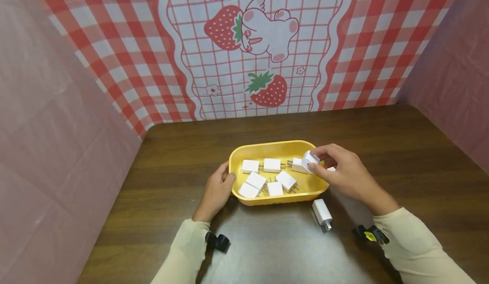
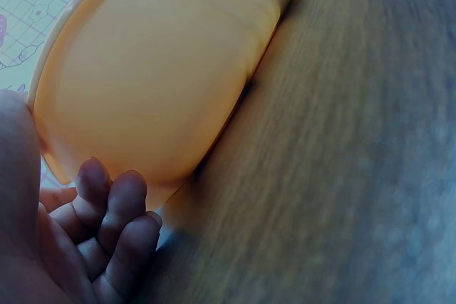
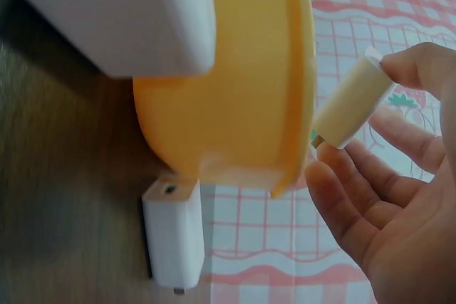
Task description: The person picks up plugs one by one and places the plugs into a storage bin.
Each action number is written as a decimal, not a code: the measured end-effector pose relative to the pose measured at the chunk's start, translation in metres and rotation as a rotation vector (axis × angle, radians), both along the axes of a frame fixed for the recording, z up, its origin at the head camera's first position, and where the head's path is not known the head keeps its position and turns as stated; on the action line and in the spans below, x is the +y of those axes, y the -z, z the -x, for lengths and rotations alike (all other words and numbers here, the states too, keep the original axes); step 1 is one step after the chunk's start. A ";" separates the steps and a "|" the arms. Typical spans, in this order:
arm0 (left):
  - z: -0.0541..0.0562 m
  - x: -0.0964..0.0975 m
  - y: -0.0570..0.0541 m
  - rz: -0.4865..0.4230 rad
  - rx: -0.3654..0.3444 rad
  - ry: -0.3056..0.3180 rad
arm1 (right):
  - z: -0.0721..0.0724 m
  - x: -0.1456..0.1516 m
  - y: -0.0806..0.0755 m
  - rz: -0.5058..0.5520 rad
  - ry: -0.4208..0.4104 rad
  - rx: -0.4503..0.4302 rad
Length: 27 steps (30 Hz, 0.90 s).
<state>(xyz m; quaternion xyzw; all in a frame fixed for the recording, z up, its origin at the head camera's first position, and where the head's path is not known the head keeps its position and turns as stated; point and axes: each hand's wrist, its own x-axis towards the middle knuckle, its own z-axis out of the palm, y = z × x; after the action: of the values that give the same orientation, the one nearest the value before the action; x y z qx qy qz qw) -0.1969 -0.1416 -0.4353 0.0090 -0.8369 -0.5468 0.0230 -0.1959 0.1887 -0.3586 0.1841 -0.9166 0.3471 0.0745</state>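
My left hand (image 1: 217,189) grips the left end of a yellow plastic basket (image 1: 263,147), thumb at the rim and fingers bent against the outer wall, as the left wrist view shows. Over the basket's right end, my right hand (image 1: 345,174) pinches a white charger plug (image 1: 310,161) between thumb and fingers. In the right wrist view this charger (image 3: 353,101) is above the rim. Several more white chargers (image 1: 272,165) with metal prongs lie inside the basket, some side by side.
One white charger (image 1: 322,212) lies on the wooden table (image 1: 183,148) in front of the basket's right end. Another charger (image 3: 173,236) lies beyond that end, mostly hidden behind my right hand in the head view. A red-and-white strawberry cloth (image 1: 267,93) hangs behind the table.
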 end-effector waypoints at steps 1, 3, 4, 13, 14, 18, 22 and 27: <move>0.000 0.000 0.000 0.001 -0.001 0.000 | 0.000 -0.002 0.001 -0.002 -0.007 0.000; 0.000 0.001 -0.001 0.002 -0.004 0.001 | 0.000 -0.005 0.002 -0.007 -0.023 0.005; 0.000 0.001 0.000 0.001 -0.005 0.002 | 0.000 -0.007 0.003 -0.009 -0.030 0.009; 0.001 0.001 -0.001 -0.001 -0.010 0.001 | 0.007 -0.026 0.000 -0.024 -0.119 0.032; 0.001 0.001 -0.001 0.000 -0.010 0.002 | 0.008 -0.029 -0.001 -0.030 -0.131 0.029; 0.002 0.001 0.000 -0.002 -0.016 0.002 | 0.013 -0.040 -0.005 -0.073 -0.162 -0.019; 0.002 0.001 0.000 -0.005 -0.002 0.001 | 0.022 -0.052 -0.007 -0.182 -0.193 -0.043; 0.001 0.000 0.001 -0.034 0.024 0.010 | 0.035 -0.067 -0.008 -0.291 -0.238 -0.035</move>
<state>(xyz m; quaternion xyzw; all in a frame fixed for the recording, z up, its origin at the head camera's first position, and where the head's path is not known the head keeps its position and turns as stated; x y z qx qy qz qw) -0.1983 -0.1416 -0.4366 -0.0012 -0.8273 -0.5610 0.0300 -0.2308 0.1217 -0.3504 0.2941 -0.9299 0.2205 -0.0102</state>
